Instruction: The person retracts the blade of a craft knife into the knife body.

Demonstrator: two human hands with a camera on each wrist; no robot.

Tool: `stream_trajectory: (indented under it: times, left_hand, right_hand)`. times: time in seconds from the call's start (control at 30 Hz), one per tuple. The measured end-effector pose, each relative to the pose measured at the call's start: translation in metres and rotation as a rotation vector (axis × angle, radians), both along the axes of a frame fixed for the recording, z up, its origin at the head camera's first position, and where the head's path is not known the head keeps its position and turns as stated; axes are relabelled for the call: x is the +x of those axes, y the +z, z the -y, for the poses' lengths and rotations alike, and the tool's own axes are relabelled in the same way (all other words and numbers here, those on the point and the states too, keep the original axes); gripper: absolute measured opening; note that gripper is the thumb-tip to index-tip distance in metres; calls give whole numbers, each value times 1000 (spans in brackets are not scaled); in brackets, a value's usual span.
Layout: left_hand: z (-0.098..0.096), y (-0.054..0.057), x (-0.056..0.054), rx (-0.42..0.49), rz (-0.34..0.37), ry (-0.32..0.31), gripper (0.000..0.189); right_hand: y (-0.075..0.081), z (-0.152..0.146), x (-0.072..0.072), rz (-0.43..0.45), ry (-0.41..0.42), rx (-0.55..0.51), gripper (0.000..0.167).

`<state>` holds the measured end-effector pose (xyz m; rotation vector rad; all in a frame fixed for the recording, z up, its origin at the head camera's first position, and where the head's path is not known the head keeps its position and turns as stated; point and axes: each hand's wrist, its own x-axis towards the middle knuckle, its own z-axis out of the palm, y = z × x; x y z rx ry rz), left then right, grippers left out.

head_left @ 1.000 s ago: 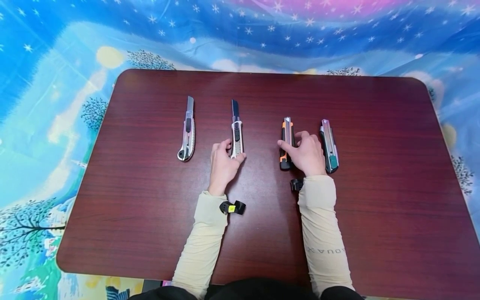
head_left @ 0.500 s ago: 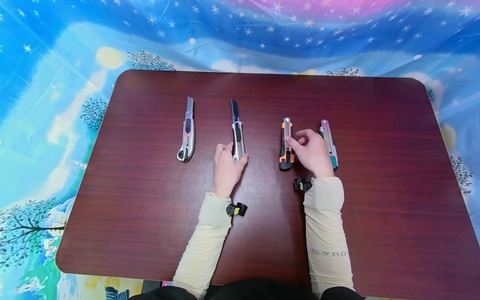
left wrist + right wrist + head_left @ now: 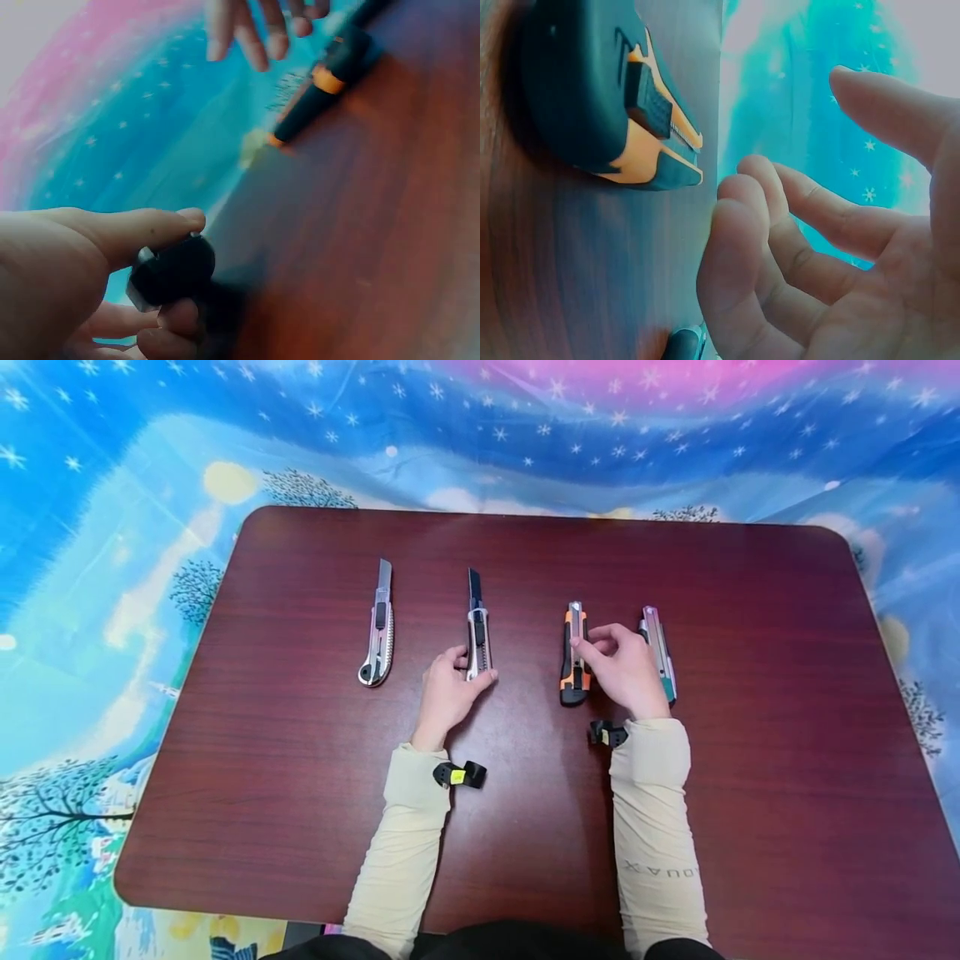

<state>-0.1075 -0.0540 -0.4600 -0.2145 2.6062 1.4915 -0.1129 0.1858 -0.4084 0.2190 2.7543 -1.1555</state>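
Note:
My left hand (image 3: 450,693) pinches the lower end of a silver snap-off utility knife (image 3: 478,639), its dark blade extended away from me. In the left wrist view the thumb lies above the knife's black butt end (image 3: 180,271) and fingers curl below it. My right hand (image 3: 628,672) hovers beside an orange-and-black utility knife (image 3: 574,681), whose blade is drawn in. Seen from the right wrist, its fingers are loosely bent, the thumb stands apart, and nothing is held. Partly behind this hand lies a silver-and-green utility knife (image 3: 657,643).
Another silver utility knife (image 3: 378,635) with its blade out lies to the left. All rest on a dark red-brown table (image 3: 300,793) with rounded corners. A patterned blue cloth (image 3: 450,452) hangs behind the far edge.
My right hand has drawn off the orange-and-black knife, shifting right toward the silver-and-green one. My left hand stays at its knife, its wrist swaying slightly. The head view has tilted a little.

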Motion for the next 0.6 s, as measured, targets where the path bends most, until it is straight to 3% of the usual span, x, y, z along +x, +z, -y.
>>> stream_trajectory:
  times: [0.07,0.13,0.27,0.5,0.6]
  left_hand:
    - [2,0,-2,138,56,23,62]
    - [3,0,-5,336,102,66,57]
    - [-1,-4,-9,681,99,126,52]
    - [-1,-16,-4,1043,26,80,55]
    - [-3,-19,0,1123,24,25,56]
  right_hand:
    - [0,-1,0,-12,4,-8,55]
    - [0,-2,0,-34,6,-13,54]
    - [3,-3,1,-79,7,-36,50]
    - [15,-5,7,-82,-6,-189,45]
    - [22,-5,10,-134,-47,-271,39]
